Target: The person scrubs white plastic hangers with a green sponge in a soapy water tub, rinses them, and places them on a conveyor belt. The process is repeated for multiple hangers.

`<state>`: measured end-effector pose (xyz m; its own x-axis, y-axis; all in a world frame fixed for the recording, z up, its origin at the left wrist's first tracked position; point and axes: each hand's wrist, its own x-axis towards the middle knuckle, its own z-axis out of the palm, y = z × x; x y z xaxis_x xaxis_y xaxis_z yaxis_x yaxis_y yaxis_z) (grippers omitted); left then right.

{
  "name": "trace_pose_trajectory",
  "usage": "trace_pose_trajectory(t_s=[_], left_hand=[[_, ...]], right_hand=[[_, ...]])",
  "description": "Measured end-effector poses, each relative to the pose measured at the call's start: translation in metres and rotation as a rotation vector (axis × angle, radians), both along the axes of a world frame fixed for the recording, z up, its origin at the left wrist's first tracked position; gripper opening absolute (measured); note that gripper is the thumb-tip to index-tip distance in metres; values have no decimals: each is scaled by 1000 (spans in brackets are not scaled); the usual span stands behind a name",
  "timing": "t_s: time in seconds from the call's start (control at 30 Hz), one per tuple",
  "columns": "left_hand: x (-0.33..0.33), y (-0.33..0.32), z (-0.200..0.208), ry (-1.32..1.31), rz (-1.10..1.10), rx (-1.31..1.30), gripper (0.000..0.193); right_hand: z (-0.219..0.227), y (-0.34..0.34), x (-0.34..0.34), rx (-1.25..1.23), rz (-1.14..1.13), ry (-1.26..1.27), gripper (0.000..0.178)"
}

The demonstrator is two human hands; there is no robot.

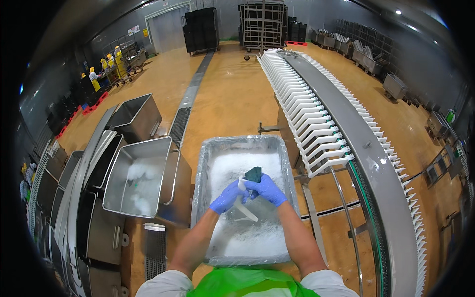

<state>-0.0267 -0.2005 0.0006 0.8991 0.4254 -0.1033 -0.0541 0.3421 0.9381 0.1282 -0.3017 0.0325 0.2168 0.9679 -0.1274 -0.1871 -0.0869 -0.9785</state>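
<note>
Both my hands wear blue-violet gloves and meet over a foam-filled tub (202,198) lined with clear plastic. My left hand (227,197) is closed round a slim white bent piece (246,213), whose lower end hangs toward the soapy water. A dark green scouring pad (254,173) is gripped in my right hand (267,189), close against the upper part of the white piece. Fingers hide much of where pad and piece meet. White suds (225,245) cover most of the water.
On the right, a curved conveyor (341,91) carries rows of white bent arms (316,133). A steel bin (111,188) with foam stands left of the tub, among other metal carts (141,116). Several people (118,62) in yellow work far left. A drain channel (193,81) crosses the floor.
</note>
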Motion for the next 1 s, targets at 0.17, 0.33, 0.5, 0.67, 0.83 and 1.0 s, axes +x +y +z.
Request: trace_pose_trajectory(t_s=[0.17,0.33,0.5,0.67,0.83,1.0], left_hand=[[-1,11,-7,162,157,88,22],[4,9,-11,247,109,261,30],[1,10,-25,252,81,387,29],[2,-1,-2,47,170,141,25],[7,6,-14,105,133,387,24],[9,12,-30,298,103,410,25]], right_hand=[[-38,2,21,-99,-396,-723,29],[-37,8,-8,8,-312,-952,21],[-24,0,-38,140,-352,-964,23],[-27,2,-23,-59,-439,-1072,25],[-32,7,-24,92,-426,-1213,21],[-35,10,-25,99,-270,-1217,19]])
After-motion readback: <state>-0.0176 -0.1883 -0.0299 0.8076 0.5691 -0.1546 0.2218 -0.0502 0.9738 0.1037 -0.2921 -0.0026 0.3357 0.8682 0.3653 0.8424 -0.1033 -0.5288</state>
